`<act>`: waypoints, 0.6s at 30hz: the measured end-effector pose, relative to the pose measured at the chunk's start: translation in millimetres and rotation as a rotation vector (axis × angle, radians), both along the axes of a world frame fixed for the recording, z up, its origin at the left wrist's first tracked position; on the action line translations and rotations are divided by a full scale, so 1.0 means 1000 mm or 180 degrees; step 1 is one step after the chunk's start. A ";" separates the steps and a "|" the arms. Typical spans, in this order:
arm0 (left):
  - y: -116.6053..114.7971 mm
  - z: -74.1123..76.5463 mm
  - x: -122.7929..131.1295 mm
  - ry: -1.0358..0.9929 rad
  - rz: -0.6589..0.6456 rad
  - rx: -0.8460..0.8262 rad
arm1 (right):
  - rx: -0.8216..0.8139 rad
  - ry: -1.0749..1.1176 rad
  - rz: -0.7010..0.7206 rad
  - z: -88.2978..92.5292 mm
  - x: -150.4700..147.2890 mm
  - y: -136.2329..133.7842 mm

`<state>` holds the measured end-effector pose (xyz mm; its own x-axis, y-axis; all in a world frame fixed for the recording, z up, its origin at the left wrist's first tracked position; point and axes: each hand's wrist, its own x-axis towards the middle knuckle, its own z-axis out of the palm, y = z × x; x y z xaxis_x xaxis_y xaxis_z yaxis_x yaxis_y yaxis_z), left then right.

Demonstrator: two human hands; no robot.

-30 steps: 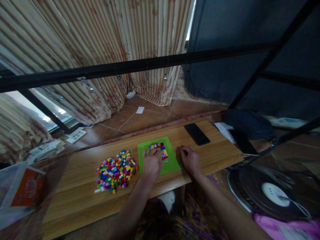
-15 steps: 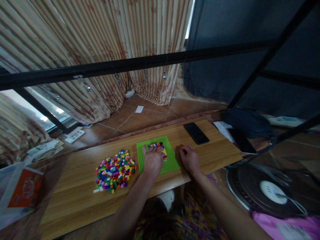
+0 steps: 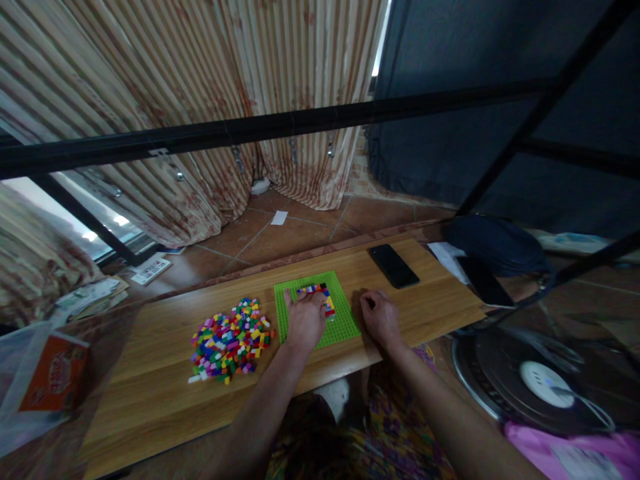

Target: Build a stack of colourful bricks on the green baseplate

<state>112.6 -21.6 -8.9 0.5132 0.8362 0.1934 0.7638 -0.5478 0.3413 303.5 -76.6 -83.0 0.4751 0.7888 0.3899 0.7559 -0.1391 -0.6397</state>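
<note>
My left hand (image 3: 306,321) lies palm down over a green studded baseplate (image 3: 345,328). Its fingers reach forward and apart, touching a small frame of coloured toy bricks (image 3: 329,305) fixed on the plate. Red, yellow, blue, white and black pieces show there; the hand covers part of the frame. Just right of the plate, my right hand (image 3: 381,319) rests on the wood with its fingers curled closed. Whatever may be inside that curl is hidden. Left of the plate spreads a heap of loose toy bricks (image 3: 233,341) in many colours.
A black phone (image 3: 393,265) lies on the wooden board (image 3: 150,387) beyond my right hand. Near its right end are papers, another dark phone (image 3: 484,283) and a dark bag (image 3: 495,245). A clear plastic bin (image 3: 20,400) stands left; a black rail (image 3: 300,123) crosses behind.
The fingers of my left hand have shifted slightly over the brick frame, and more of its right side shows. My right hand stays put.
</note>
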 end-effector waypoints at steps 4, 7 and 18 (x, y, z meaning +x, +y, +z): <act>-0.002 0.002 0.000 0.0075 -0.0006 0.0061 | 0.0047 0.0002 0.0010 0.000 0.000 0.000; -0.002 0.003 0.001 0.0113 -0.0003 0.0091 | 0.0055 0.0002 0.0008 0.001 -0.001 0.000; -0.001 -0.003 -0.002 0.0144 -0.0166 0.0172 | 0.0020 0.0009 0.0061 0.002 -0.001 -0.002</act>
